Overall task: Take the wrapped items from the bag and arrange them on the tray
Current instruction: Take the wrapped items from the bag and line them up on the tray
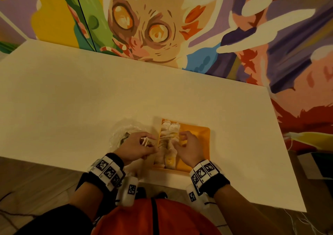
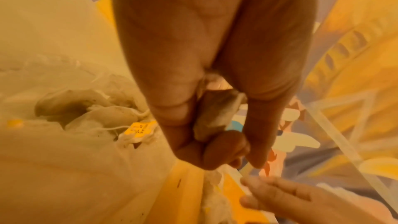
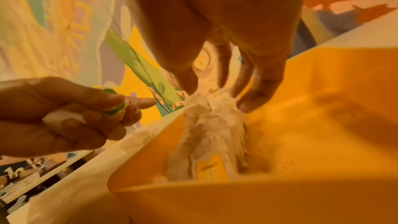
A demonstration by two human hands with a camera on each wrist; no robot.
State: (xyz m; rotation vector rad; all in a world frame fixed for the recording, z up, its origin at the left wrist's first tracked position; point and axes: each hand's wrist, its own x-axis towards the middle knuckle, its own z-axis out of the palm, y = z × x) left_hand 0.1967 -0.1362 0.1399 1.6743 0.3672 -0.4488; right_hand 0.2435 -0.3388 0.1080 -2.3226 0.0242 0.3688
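Observation:
A yellow tray point(image 1: 198, 141) lies on the white table with a row of pale wrapped items point(image 1: 168, 144) along its left side. Just left of it sits a clear plastic bag point(image 1: 122, 133), and several more wrapped items point(image 2: 103, 113) show inside it. My left hand point(image 1: 147, 141) hovers between bag and tray and grips one wrapped item point(image 2: 217, 117) in curled fingers, its strings trailing. My right hand point(image 1: 182, 139) is over the tray. Its spread fingertips point(image 3: 243, 105) touch the top of the row point(image 3: 206, 134) and hold nothing.
The table point(image 1: 72, 99) stretches wide to the left and back, up to a painted mural wall point(image 1: 162, 27). The tray sits near the table's front edge point(image 1: 162, 178). A box point(image 1: 317, 164) stands on the floor at the right.

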